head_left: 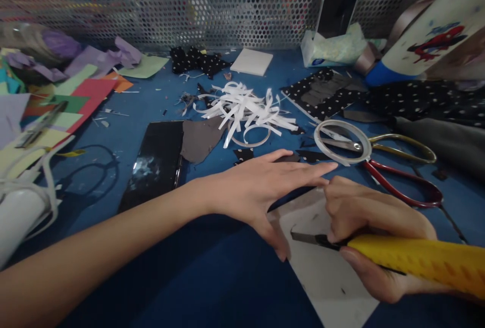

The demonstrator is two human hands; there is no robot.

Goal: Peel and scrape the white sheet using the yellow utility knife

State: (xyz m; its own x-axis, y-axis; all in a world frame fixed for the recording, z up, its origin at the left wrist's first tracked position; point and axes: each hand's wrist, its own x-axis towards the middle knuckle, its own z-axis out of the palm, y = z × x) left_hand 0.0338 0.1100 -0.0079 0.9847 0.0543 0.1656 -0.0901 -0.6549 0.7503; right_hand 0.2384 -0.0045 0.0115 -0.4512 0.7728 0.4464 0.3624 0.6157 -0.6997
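The right hand (379,212) is clasped round a yellow cutter (413,256). Across pale card (329,280), its blade (305,237) is pointed toward the splayed left hand (253,184).

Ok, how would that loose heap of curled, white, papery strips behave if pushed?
The white strips look thin and bent, so they're probably light and floppy. Loosely tangled, they may scatter rather than slide together.

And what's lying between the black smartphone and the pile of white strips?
A dark grey scrap lies there, in the head view, its left edge at the black smartphone and its right end by the pile of white strips.
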